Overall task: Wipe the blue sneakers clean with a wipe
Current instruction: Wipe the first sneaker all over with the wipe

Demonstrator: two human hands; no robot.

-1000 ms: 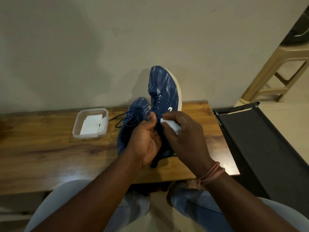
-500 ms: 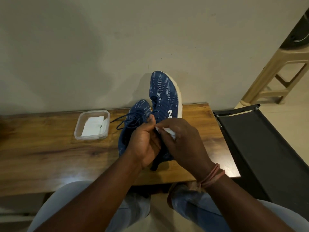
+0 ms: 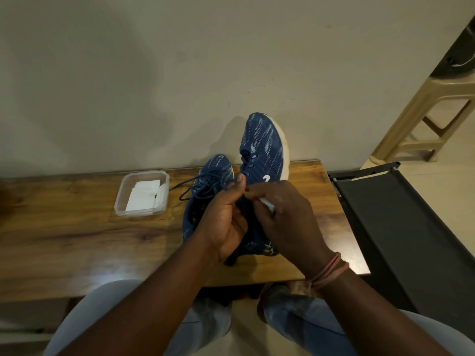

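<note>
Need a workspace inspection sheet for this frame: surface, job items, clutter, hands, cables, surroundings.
Surface: wooden table, glare patch at its near edge.
Job's things: raised sneaker tilted toe-up toward the wall; second sneaker lies beside it on the table, laces trailing; wipe in the right hand.
Clutter: clear plastic tub holding folded white wipes, left of the sneakers.
Hands: left hand grips the raised sneaker near its laces; right hand holds the wipe against that sneaker.
Cables: nothing seen.
Surroundings: plain wall, beige plastic stool, black fabric frame on the right.
</note>
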